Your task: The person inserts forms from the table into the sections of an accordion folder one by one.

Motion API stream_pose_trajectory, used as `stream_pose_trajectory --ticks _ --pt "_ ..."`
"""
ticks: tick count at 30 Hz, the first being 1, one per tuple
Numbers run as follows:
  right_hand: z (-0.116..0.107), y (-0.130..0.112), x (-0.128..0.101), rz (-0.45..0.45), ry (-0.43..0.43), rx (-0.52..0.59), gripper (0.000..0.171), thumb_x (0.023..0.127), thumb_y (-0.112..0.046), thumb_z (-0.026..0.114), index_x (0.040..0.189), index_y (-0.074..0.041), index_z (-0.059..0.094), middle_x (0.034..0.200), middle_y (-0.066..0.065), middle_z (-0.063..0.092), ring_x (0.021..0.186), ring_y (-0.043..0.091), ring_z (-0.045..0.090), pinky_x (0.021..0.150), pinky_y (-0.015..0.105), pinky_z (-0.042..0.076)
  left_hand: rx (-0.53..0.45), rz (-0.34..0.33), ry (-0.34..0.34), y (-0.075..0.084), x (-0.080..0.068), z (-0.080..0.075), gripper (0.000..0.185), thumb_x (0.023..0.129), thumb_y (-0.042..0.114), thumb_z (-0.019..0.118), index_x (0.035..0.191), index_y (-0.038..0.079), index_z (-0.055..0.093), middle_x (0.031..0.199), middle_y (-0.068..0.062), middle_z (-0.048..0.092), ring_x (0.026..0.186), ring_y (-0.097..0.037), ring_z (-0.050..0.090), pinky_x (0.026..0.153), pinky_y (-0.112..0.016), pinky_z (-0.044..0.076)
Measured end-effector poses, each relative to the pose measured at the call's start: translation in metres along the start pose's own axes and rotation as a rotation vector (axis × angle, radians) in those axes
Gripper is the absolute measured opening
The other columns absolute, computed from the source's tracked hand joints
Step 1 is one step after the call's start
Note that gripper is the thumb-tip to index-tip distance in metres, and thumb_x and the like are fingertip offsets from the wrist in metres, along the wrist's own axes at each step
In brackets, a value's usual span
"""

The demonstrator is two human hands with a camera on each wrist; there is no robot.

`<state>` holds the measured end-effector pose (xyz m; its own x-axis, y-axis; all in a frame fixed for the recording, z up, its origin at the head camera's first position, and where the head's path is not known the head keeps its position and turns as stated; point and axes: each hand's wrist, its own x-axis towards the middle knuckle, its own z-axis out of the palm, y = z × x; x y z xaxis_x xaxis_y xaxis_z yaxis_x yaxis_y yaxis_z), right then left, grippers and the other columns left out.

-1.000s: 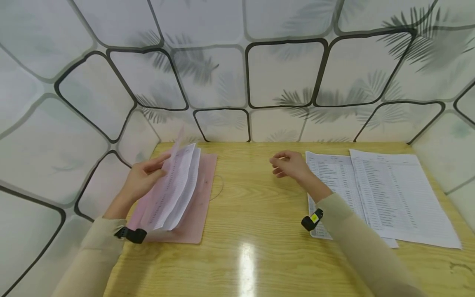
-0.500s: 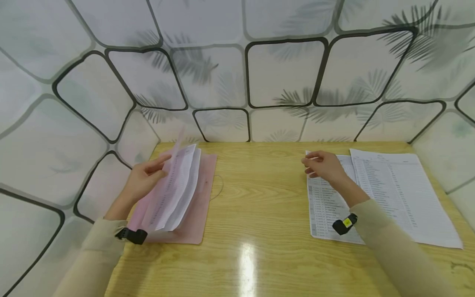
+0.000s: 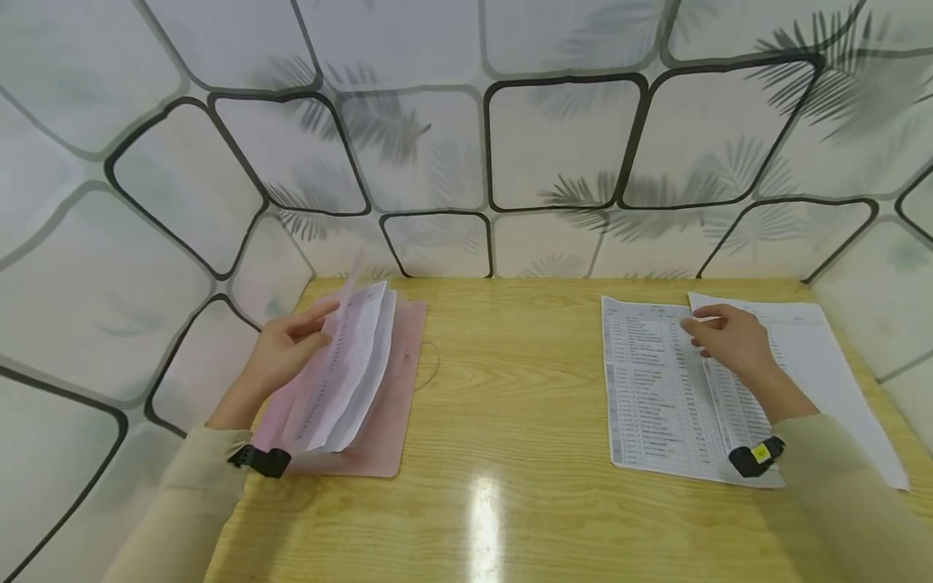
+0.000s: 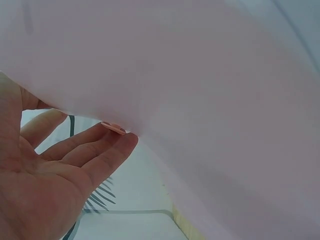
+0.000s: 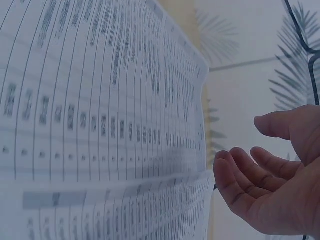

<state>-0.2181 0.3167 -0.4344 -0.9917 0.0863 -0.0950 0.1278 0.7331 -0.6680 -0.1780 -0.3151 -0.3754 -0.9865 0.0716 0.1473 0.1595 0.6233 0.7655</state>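
At the left, a pink translucent plastic document folder (image 3: pixel 402 380) lies on the table with its cover (image 4: pixel 200 100) lifted. Printed sheets (image 3: pixel 368 364) stand tilted up inside it. My left hand (image 3: pixel 280 348) holds the raised cover at its edge, thumb and fingers on it; a small button fastener (image 4: pixel 113 128) shows by the fingertips. Over on the right, my right hand (image 3: pixel 732 344) hovers above two overlapping printed sheets, the left sheet (image 3: pixel 645 380) and the right sheet (image 3: pixel 849 397). In the right wrist view its fingers (image 5: pixel 250 177) are loosely bent, with nothing between them and the thumb.
A wooden table (image 3: pixel 510 405) spans between folder and sheets. A thin string loop (image 3: pixel 433 368) sticks out from the folder's right side. Patterned walls (image 3: pixel 561 146) enclose the table at the back and both sides.
My right hand has moved right, from the table's middle to above the overlap of the two sheets. My left hand stays at the folder cover.
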Motion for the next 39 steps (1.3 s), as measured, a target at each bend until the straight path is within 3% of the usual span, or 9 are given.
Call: stream_pose_trajectory --ticks 5,9,13,17,22,27,30,39 --pt "-0.020 0.027 -0.008 0.012 0.072 -0.096 0.062 0.106 -0.039 0.057 0.139 0.013 0.053 0.125 0.041 0.065 0.072 0.020 0.073 0.059 0.028 0.052 0.011 0.007 0.008 -0.001 0.001 0.001 0.048 0.096 0.003 0.065 0.143 0.003 0.064 0.143 -0.021 0.063 0.131 -0.042 0.060 0.082 -0.004 0.047" --pt "-0.031 0.048 -0.013 0.022 0.114 -0.153 0.060 0.105 -0.037 0.058 0.136 0.014 0.054 0.125 0.043 0.063 0.075 0.032 0.071 0.059 0.031 0.049 0.008 0.001 0.011 0.000 0.001 0.001 0.047 0.096 0.003 0.064 0.143 0.003 0.065 0.142 -0.022 0.064 0.131 -0.043 0.060 0.083 -0.004 0.047" --pt "-0.036 0.068 -0.013 0.007 0.143 -0.208 0.059 0.105 -0.036 0.057 0.133 0.016 0.054 0.122 0.044 0.062 0.097 0.055 0.065 0.068 0.046 0.049 0.002 0.001 0.010 -0.001 0.000 0.001 0.047 0.096 0.004 0.064 0.143 0.003 0.065 0.143 -0.021 0.063 0.131 -0.043 0.060 0.083 -0.004 0.047" --pt "-0.039 0.085 -0.013 0.000 0.162 -0.240 0.059 0.104 -0.034 0.056 0.130 0.018 0.052 0.118 0.044 0.062 0.100 0.058 0.061 0.081 0.062 0.043 0.003 0.000 0.011 -0.001 0.000 0.001 0.047 0.096 0.004 0.064 0.144 0.003 0.064 0.144 -0.020 0.063 0.131 -0.043 0.060 0.083 -0.004 0.047" --pt "-0.042 0.100 -0.019 0.035 0.160 -0.280 0.062 0.102 -0.034 0.058 0.129 0.021 0.048 0.122 0.049 0.054 0.104 0.062 0.055 0.085 0.066 0.039 0.012 -0.009 0.013 -0.001 0.001 0.001 0.047 0.096 0.005 0.064 0.143 0.004 0.065 0.141 -0.021 0.065 0.131 -0.043 0.061 0.083 -0.004 0.047" --pt "-0.048 0.109 -0.026 0.055 0.162 -0.328 0.067 0.099 -0.031 0.061 0.130 0.025 0.043 0.122 0.054 0.048 0.106 0.067 0.050 0.082 0.068 0.042 0.003 -0.002 0.004 0.001 0.001 0.001 0.047 0.096 0.005 0.064 0.143 0.004 0.065 0.142 -0.021 0.064 0.131 -0.044 0.060 0.083 -0.004 0.047" --pt "-0.050 0.113 -0.030 0.115 0.142 -0.351 0.073 0.098 -0.034 0.062 0.133 0.026 0.038 0.121 0.055 0.042 0.106 0.068 0.045 0.082 0.070 0.041 0.001 0.002 -0.001 0.001 0.000 0.002 0.047 0.096 0.005 0.064 0.143 0.003 0.064 0.143 -0.021 0.063 0.131 -0.043 0.060 0.084 -0.005 0.048" --pt "-0.054 0.125 -0.032 0.249 0.070 -0.411 0.104 0.096 -0.059 0.062 0.147 0.024 0.025 0.127 0.059 0.032 0.113 0.073 0.039 0.084 0.076 0.041 0.006 -0.004 0.002 0.002 0.001 0.001 0.047 0.096 0.005 0.065 0.143 0.004 0.065 0.141 -0.022 0.065 0.130 -0.042 0.061 0.083 -0.005 0.047"
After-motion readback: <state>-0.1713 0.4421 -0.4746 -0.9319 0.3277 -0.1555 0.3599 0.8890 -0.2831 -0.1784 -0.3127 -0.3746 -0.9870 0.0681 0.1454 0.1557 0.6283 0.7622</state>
